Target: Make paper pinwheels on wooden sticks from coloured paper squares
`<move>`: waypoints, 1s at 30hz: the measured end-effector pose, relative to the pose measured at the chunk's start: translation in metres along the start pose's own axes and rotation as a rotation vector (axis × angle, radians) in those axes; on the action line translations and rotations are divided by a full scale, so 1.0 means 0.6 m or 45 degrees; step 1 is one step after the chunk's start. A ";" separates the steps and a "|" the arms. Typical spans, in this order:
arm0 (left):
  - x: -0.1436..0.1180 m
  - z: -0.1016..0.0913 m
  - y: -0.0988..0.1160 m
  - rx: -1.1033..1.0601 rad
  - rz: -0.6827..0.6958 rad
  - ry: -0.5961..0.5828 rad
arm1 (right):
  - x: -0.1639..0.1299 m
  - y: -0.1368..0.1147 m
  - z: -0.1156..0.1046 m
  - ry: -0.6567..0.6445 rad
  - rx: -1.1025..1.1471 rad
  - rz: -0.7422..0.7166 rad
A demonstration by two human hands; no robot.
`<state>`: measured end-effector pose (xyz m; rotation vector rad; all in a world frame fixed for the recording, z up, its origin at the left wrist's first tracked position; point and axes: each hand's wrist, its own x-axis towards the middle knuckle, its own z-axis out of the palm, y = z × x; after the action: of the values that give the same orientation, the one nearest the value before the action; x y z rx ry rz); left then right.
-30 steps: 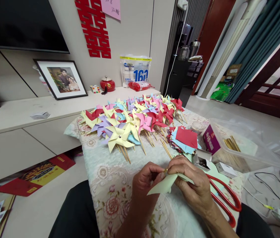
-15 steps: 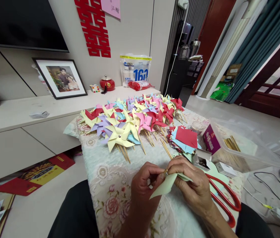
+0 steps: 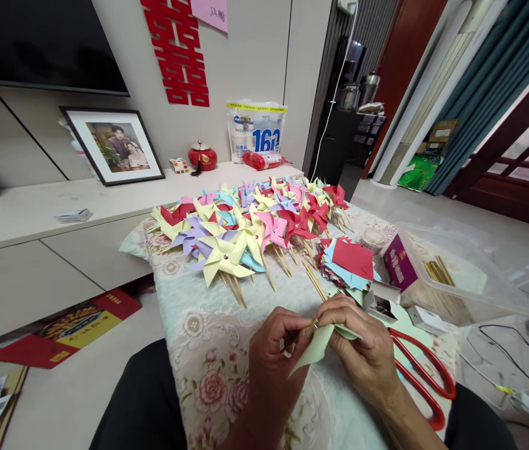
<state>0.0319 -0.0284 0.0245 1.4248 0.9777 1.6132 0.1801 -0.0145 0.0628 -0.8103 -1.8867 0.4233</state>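
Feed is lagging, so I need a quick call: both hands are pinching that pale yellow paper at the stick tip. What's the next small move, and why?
Probably fold the next free corner in to the centre. The left hand and right hand pinch the pale yellow paper at the stick tip, and its lower flap hangs loose, unlike the finished pinwheels on the table.

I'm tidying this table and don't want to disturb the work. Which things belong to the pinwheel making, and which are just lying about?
In use: pale green paper pinched by left hand and right hand; finished pinwheels; cut paper squares; sticks in clear box; red scissors.

Lying about: framed photo; red pot; plastic bag; puzzle cube.
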 end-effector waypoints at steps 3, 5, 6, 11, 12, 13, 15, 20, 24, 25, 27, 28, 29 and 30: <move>-0.001 0.001 0.003 0.028 -0.009 0.003 | -0.003 0.003 0.002 0.011 0.033 0.015; 0.001 -0.001 0.006 0.084 0.022 -0.008 | -0.006 0.006 0.003 0.035 0.052 0.022; 0.002 -0.002 0.008 0.120 0.045 -0.016 | -0.007 0.008 0.003 0.048 0.052 0.021; 0.007 -0.008 0.015 0.226 0.139 -0.048 | -0.008 0.014 -0.002 0.004 0.031 -0.056; 0.008 -0.009 0.015 0.237 0.148 -0.050 | -0.007 0.014 -0.003 -0.008 0.037 -0.066; 0.008 -0.009 0.016 0.246 0.154 -0.053 | -0.006 0.013 -0.004 -0.016 0.042 -0.068; 0.007 -0.008 0.018 0.249 0.167 -0.064 | -0.004 0.013 -0.005 -0.020 0.041 -0.064; 0.006 -0.005 0.020 0.267 0.192 -0.052 | -0.004 0.013 -0.004 -0.004 -0.007 -0.080; 0.007 -0.003 0.021 0.291 0.186 -0.028 | -0.006 0.014 -0.002 0.007 -0.043 -0.073; 0.008 -0.003 0.022 0.302 0.196 -0.021 | -0.006 0.014 -0.002 0.013 -0.050 -0.072; 0.009 -0.002 0.024 0.326 0.224 -0.011 | -0.006 0.013 -0.002 0.022 -0.063 -0.071; 0.009 -0.002 0.025 0.336 0.239 -0.009 | -0.005 0.013 -0.001 0.025 -0.067 -0.069; 0.009 -0.002 0.026 0.346 0.253 -0.007 | -0.005 0.012 -0.001 0.027 -0.068 -0.068; 0.009 -0.002 0.027 0.358 0.264 -0.004 | -0.005 0.012 -0.001 0.028 -0.067 -0.066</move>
<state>0.0295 -0.0301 0.0413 1.7677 1.1188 1.6682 0.1840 -0.0114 0.0569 -0.7954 -1.9012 0.3326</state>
